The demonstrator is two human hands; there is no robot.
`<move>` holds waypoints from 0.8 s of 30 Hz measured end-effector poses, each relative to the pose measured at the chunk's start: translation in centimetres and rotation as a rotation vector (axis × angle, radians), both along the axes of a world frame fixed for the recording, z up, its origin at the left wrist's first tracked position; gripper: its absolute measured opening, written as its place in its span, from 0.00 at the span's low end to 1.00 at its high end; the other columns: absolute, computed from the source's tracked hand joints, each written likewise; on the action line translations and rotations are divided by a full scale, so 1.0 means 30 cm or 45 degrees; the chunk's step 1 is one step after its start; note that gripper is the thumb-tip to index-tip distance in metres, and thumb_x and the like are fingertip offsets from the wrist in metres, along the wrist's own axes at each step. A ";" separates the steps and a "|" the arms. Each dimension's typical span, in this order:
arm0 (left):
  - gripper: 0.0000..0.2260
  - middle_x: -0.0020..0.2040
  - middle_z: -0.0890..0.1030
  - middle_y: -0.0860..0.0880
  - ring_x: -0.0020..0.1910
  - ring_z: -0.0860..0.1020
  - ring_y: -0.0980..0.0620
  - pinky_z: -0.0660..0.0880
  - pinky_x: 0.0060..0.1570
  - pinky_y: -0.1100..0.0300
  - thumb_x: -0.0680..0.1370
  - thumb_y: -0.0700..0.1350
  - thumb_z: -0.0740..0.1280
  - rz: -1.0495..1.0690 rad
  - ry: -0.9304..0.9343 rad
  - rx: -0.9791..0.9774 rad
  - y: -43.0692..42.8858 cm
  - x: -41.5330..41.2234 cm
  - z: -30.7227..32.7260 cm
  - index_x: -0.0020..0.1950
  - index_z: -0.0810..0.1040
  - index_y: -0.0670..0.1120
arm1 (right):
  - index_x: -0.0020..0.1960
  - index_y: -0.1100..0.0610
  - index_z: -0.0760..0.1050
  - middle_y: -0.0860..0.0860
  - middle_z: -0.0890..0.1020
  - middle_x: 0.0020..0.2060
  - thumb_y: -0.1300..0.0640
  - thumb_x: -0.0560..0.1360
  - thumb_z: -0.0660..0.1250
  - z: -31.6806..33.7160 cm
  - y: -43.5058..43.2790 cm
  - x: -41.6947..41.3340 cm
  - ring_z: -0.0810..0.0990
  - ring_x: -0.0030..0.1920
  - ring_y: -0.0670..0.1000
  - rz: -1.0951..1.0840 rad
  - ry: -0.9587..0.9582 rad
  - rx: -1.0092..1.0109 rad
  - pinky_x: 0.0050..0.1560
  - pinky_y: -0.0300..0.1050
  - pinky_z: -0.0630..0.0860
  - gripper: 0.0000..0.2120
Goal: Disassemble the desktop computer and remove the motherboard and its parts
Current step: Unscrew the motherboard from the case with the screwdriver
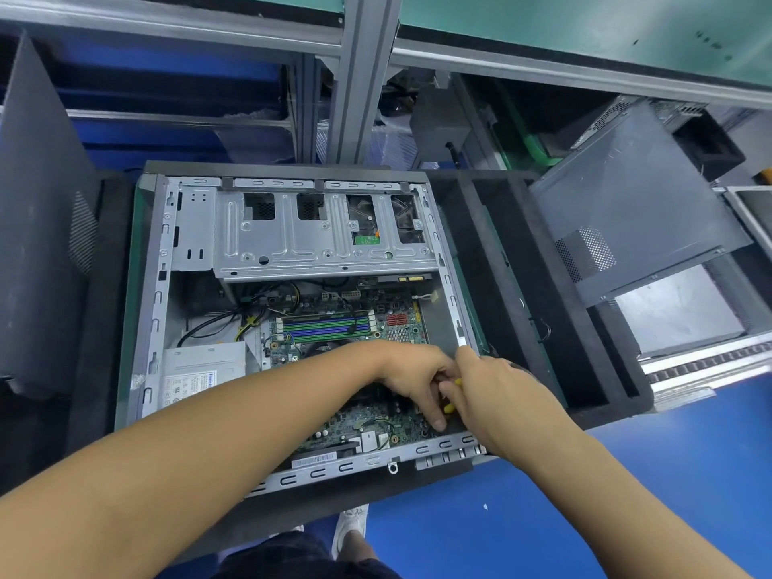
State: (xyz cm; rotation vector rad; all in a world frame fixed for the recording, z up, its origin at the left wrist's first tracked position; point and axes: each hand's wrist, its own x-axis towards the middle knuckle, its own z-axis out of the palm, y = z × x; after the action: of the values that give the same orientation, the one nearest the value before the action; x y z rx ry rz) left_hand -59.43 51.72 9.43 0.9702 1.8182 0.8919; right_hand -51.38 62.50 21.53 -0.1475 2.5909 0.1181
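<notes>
Currently: computer case [155, 286], centre frame, opened; motherboard [363, 420] inside, lower centre, still fitted. Right hand [497, 390] grips yellow tool [449, 408]; left hand [413, 378] alongside, grip unclear. Most removal remains.

black foam tray [585, 348], open computer case [292, 240]

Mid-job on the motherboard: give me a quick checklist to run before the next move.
1. The computer case lies open: ok.
2. The yellow tool gripped by the right hand: ok.
3. Tool tip seated on a screw: cannot tell, the hands hide it.
4. Hold of the left hand: cannot tell, its fingers curl down beside the tool.
5. The black cable off the motherboard: not ok, it crosses the memory slots.
</notes>
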 end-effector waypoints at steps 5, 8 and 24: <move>0.09 0.36 0.82 0.57 0.34 0.78 0.62 0.73 0.39 0.68 0.70 0.46 0.79 -0.021 -0.050 -0.017 -0.028 -0.023 -0.005 0.36 0.81 0.58 | 0.57 0.53 0.66 0.52 0.72 0.52 0.55 0.80 0.61 0.008 -0.008 -0.004 0.71 0.45 0.54 0.061 -0.067 -0.096 0.44 0.48 0.72 0.08; 0.09 0.32 0.78 0.58 0.29 0.74 0.63 0.71 0.35 0.65 0.69 0.48 0.79 -0.013 0.007 -0.077 -0.015 -0.015 -0.010 0.35 0.80 0.52 | 0.59 0.50 0.69 0.51 0.67 0.50 0.57 0.78 0.62 0.008 -0.003 -0.003 0.68 0.45 0.53 0.081 -0.132 -0.143 0.45 0.45 0.69 0.10; 0.09 0.48 0.85 0.46 0.48 0.81 0.48 0.77 0.53 0.53 0.71 0.46 0.78 -0.051 0.014 -0.066 -0.020 -0.008 0.012 0.47 0.82 0.46 | 0.51 0.49 0.66 0.50 0.70 0.52 0.55 0.78 0.64 0.012 0.004 -0.019 0.69 0.49 0.53 0.035 -0.077 -0.140 0.42 0.45 0.66 0.07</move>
State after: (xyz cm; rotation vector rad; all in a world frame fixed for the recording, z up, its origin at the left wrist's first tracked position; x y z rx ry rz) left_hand -59.67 51.12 9.78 0.9771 1.8160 0.8124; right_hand -51.96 62.63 21.88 -0.2232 2.5359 -0.0190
